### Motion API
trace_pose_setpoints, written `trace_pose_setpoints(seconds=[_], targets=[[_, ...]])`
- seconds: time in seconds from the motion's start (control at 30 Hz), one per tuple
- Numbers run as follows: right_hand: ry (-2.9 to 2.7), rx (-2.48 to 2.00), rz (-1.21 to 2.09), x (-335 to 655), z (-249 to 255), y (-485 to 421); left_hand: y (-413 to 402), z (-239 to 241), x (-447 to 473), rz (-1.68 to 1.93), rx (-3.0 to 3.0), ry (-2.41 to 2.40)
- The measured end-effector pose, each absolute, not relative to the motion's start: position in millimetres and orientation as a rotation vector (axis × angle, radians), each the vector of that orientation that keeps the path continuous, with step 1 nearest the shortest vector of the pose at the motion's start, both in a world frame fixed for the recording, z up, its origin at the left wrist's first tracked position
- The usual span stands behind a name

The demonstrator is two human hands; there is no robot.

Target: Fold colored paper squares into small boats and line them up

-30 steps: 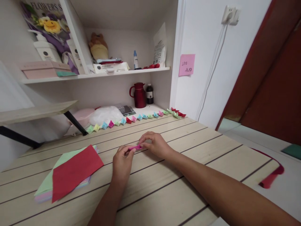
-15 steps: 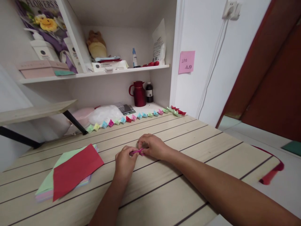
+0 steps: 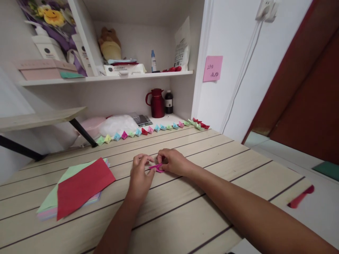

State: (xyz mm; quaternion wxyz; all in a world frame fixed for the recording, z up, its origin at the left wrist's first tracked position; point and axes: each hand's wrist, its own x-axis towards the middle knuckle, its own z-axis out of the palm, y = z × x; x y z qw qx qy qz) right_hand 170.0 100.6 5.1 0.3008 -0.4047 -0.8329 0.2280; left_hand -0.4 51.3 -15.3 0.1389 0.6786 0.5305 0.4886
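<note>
A small folded piece of magenta origami paper (image 3: 159,168) lies low over the wooden table between my two hands. My right hand (image 3: 173,162) pinches its right side between thumb and bent fingers. At the paper's left end, my left hand (image 3: 140,173) has its index finger raised apart from the thumb, whose tip is at the paper's edge. To the left rests a stack of coloured paper sheets (image 3: 47,208), with a red sheet (image 3: 84,188) lying askew on top.
A row of small folded paper boats (image 3: 144,131) in several colours runs along the table's back edge. Behind it stand a dark red jug (image 3: 158,104) and a dark bottle (image 3: 168,102). A small raised wooden shelf (image 3: 39,120) with black legs is at the left.
My left fingers have spread and lifted away from the magenta paper, which now shows flatter and wider. My right hand still pinches it. The view has shifted slightly.
</note>
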Motion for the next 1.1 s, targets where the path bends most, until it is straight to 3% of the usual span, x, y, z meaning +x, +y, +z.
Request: trace_pose_setpoints(seconds=[0.37,1.1], targets=[[-2.213,-1.074,0.667,176.3,4.8,104.8,47.5,-11.3,4.7,1.091,2.072,1.686],[-2.288,-1.179,0.53,180.7,0.5,112.6,50.1,-13.7,3.0,1.133,2.044,1.669]])
